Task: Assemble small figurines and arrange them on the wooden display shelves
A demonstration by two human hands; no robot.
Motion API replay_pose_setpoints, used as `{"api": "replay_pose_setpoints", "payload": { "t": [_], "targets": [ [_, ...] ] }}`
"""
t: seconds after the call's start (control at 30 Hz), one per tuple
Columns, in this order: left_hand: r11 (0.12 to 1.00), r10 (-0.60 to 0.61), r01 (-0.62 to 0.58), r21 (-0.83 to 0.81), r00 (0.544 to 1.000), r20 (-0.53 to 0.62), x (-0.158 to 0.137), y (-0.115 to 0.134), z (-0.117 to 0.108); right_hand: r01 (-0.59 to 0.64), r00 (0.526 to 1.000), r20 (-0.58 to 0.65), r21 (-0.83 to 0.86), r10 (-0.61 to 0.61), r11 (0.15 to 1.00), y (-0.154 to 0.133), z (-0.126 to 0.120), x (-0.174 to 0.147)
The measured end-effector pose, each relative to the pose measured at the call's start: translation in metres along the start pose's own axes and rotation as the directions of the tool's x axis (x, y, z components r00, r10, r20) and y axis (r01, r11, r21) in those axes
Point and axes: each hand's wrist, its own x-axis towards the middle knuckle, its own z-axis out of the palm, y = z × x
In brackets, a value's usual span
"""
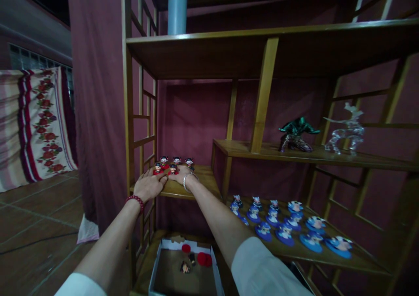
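Several small red-and-black cartoon figurines stand in two rows on the left wooden shelf. My left hand (149, 187), with a red bead bracelet, has its fingers and thumb closed around the base of the front-left figurine (158, 168). My right hand (181, 176), wearing a pale bracelet, grips the other front figurine (173, 169) from its right side; its fingertips are partly hidden. Behind them are a back-left figurine (163, 160), a middle one (176, 160) and a right one (189, 161), the last close to my right hand.
Below sits an open cardboard box (155, 267) holding red discs (204, 259) and loose figure pieces (185, 267). Several blue-based figurines (284, 233) fill the lower right shelf. Above them stand a clear deer ornament (347, 132) and a green-topped ornament (297, 134). A shelf post (264, 95) rises between.
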Motion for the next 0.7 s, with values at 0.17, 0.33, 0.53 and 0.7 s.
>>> {"api": "replay_pose_setpoints", "payload": {
  "t": [0.17, 0.33, 0.53, 0.7],
  "targets": [
    [1.000, -0.013, 0.012, -0.027, 0.999, -0.041, -0.002, -0.001, 0.001, 0.009, 1.000, 0.029, 0.040, -0.010, 0.999, 0.009, 0.000, 0.003],
    [1.000, -0.009, 0.006, -0.027, 0.992, -0.128, -0.008, -0.002, 0.002, -0.071, 0.996, 0.049, 0.067, 0.068, 0.995, 0.010, -0.010, -0.010],
    [0.999, 0.001, -0.009, -0.034, 0.975, -0.220, -0.019, -0.002, 0.002, -0.093, 0.995, 0.040, 0.081, 0.090, 0.992, 0.005, -0.029, -0.036],
    [0.999, 0.015, -0.027, -0.046, 0.968, -0.252, -0.033, -0.003, 0.003, -0.105, 0.994, 0.033, 0.144, 0.101, 0.984, 0.001, -0.040, -0.059]
  ]
}}
